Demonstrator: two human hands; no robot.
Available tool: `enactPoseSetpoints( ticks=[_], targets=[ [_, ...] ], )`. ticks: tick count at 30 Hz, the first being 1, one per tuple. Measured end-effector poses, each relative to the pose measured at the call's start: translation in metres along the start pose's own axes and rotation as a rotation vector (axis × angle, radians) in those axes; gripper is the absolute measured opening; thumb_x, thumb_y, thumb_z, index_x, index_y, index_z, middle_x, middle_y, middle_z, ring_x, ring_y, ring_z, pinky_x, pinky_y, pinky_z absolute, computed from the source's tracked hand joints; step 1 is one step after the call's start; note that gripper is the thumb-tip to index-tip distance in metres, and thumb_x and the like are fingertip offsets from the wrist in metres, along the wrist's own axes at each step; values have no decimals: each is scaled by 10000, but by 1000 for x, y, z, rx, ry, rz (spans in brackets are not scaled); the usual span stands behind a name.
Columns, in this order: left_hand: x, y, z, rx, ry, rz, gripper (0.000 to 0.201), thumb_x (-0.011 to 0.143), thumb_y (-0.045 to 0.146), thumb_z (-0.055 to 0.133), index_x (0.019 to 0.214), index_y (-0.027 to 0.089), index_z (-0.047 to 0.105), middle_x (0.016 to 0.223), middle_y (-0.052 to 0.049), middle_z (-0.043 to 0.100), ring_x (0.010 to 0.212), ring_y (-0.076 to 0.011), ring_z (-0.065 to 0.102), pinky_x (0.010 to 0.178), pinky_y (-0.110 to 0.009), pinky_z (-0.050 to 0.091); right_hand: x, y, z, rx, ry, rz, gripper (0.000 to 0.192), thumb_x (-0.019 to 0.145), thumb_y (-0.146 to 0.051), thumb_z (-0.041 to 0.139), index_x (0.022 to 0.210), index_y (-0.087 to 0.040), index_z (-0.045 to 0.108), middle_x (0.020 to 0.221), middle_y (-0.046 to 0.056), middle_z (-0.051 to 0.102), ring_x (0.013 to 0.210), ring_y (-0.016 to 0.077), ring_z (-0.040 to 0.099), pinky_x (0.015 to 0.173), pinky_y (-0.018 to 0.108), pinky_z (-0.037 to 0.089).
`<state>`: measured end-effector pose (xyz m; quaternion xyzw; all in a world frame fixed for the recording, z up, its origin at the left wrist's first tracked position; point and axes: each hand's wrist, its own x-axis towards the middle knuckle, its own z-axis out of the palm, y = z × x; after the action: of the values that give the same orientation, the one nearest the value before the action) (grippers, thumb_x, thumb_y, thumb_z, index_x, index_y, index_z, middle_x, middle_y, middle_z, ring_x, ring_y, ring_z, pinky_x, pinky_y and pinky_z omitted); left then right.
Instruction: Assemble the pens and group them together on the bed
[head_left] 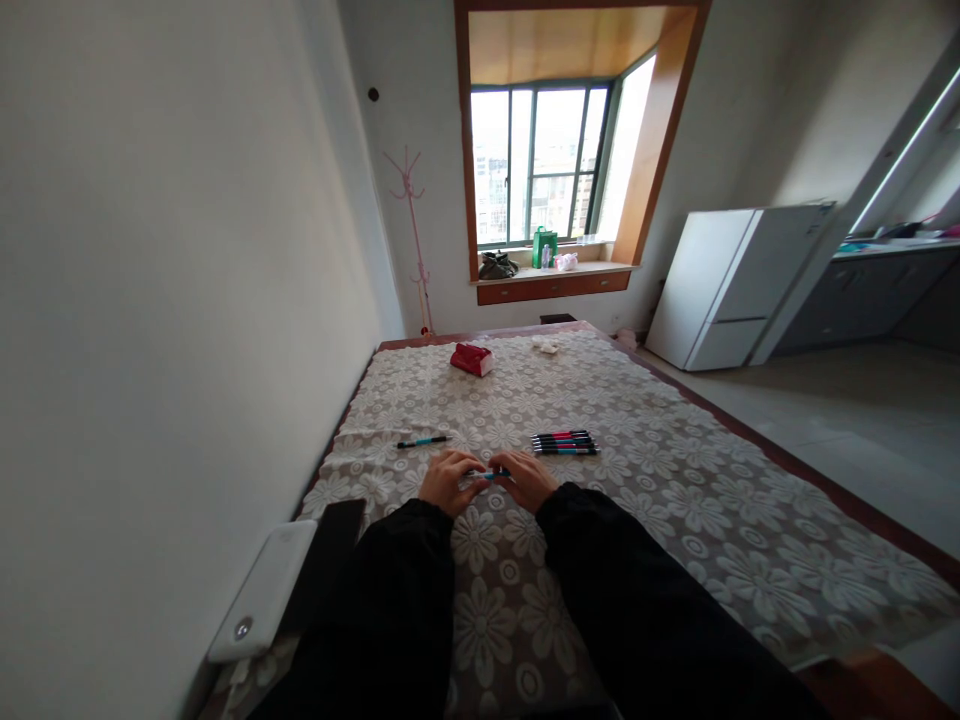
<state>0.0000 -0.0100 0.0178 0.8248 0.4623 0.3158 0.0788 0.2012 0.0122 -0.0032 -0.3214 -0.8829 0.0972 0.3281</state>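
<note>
Both my hands meet over the near middle of the table, pinching a blue and black pen (491,475) between them. My left hand (450,482) is closed on the pen's left part, and my right hand (526,481) grips its right part. The fingers cover much of the pen. Just beyond my left hand lies a single pen (423,442) with a blue grip and dark ends. To the right, past my right hand, several pens (564,443) with red and blue grips lie side by side in a neat row.
A patterned lace cloth (637,470) covers the table. Farther back are a red packet (472,359) and a crumpled white tissue (545,346). A white power bank (264,590) and a dark flat object (330,550) lie by the wall at left. A white fridge (739,285) stands beyond.
</note>
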Motion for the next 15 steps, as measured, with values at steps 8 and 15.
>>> enactPoseSetpoints(
  ticks=[8, 15],
  targets=[
    [1, -13, 4, 8, 67, -101, 121, 802, 267, 616, 904, 246, 678, 953, -40, 680, 989, -203, 582, 916, -360, 431, 0, 4, -1, 66, 132, 187, 229, 825, -223, 597, 1050, -202, 561, 882, 35, 640, 777, 158, 580, 757, 299, 441],
    [1, -14, 4, -7, 70, -151, 200, 756, 216, 635, 949, 256, 672, 934, -27, 688, 960, -204, 588, 902, -356, 443, 7, 11, 4, 711, 295, 405, 348, 702, -337, 691, 982, -193, 542, 830, 14, 617, 713, 141, 581, 614, 264, 475]
  ],
)
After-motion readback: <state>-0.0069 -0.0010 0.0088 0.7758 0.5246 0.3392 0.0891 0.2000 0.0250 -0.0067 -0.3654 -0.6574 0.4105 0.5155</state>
